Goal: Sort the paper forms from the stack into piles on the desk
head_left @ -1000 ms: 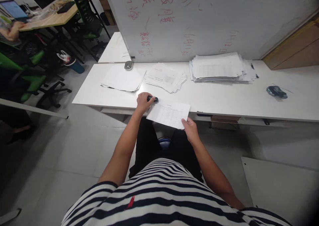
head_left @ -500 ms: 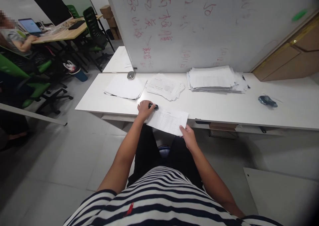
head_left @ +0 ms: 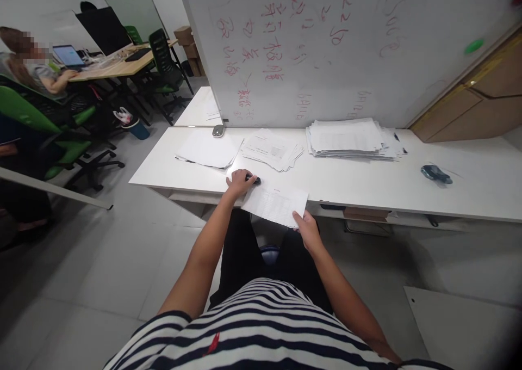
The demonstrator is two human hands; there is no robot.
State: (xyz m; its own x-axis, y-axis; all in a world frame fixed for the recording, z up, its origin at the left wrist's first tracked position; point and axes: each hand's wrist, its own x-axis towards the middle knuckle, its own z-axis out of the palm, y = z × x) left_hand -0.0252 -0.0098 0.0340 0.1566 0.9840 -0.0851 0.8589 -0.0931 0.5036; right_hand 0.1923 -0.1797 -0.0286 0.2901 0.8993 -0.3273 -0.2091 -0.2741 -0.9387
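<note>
My left hand (head_left: 240,183) is closed over a small black stapler (head_left: 256,180), mostly hidden under the fingers, at the desk's front edge. The stapler's visible end meets the upper left corner of a printed sheet of paper (head_left: 275,204). Gripping that sheet's lower right corner is my right hand (head_left: 306,228), thumb on top. The paper slants out over the desk's edge above my lap; whether it is one sheet or more I cannot tell. Just beyond my hands lie a loose pile of printed papers (head_left: 271,151) and, to its left, a stack of white sheets (head_left: 210,149).
On the white desk (head_left: 367,187) stand a thick paper stack (head_left: 346,139) and a dark, shiny object (head_left: 436,174) at right. A grey, rounded item (head_left: 218,131) sits at the back left. Behind rises a whiteboard (head_left: 326,60). A person (head_left: 51,81) sits at another desk.
The view has tilted up slightly, so the scene sits lower. My left fingers lie a little flatter over the stapler; my right hand keeps its hold on the paper.
</note>
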